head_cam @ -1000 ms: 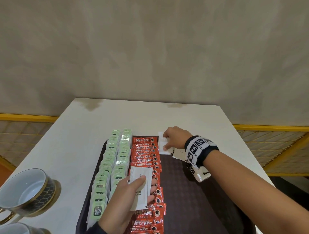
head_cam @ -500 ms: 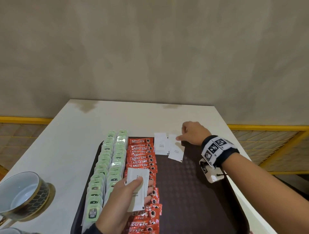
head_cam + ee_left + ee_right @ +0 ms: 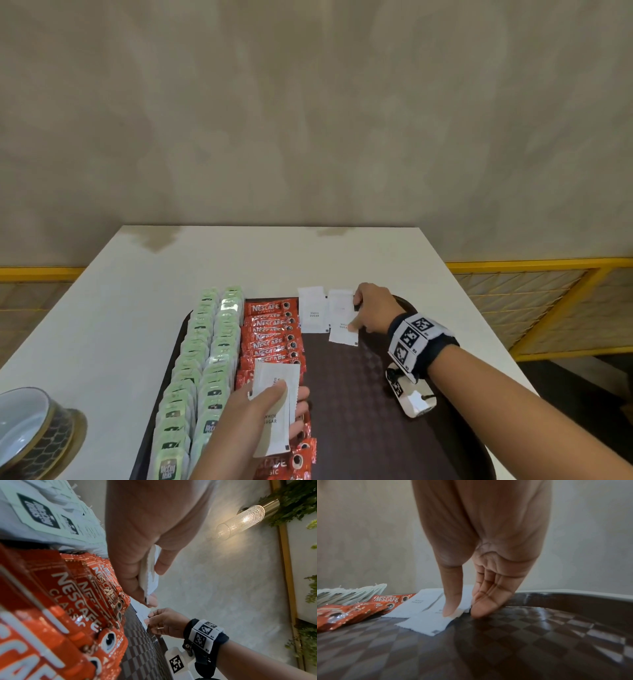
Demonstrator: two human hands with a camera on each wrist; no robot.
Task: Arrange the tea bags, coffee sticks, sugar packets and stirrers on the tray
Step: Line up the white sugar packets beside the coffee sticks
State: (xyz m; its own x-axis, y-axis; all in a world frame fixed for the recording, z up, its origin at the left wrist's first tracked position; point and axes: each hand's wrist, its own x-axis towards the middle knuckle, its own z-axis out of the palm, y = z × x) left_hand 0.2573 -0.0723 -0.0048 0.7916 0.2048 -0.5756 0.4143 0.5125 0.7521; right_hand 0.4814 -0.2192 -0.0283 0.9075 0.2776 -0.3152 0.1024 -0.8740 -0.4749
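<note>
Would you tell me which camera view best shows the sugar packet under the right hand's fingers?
The right wrist view: the sugar packet fills the foreground under the right hand. The head view shows it small; the left wrist view shows only its edge.

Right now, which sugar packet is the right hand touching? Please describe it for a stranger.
On the dark tray, beside the red coffee sticks, two white sugar packets lie at the far end. It is the right-hand packet, under the right hand; it lies nearer you than the other packet.

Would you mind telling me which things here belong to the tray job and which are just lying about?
Job: tray; tea bags; coffee sticks; sugar packets in the left hand; sugar packets under the right hand.
Lying about: cup.
</note>
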